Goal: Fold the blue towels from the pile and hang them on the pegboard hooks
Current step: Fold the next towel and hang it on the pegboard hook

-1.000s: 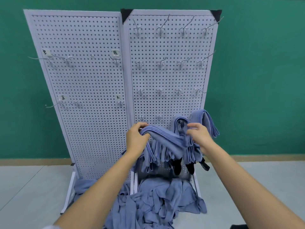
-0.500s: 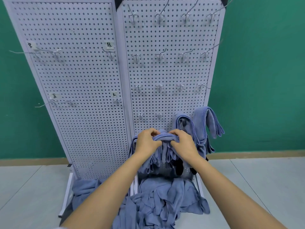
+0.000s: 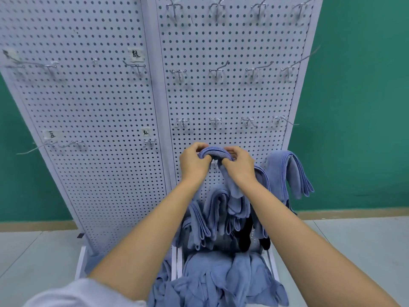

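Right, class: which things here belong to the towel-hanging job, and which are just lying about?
Job: folded towel gripped by left hand and right hand; towel pile; pegboard; hooks; hung towels.
Lying about: paper labels; black items; green wall.

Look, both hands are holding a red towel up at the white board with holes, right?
Not red: the towel is blue. The head view shows the left hand and right hand holding it up at the white pegboard.
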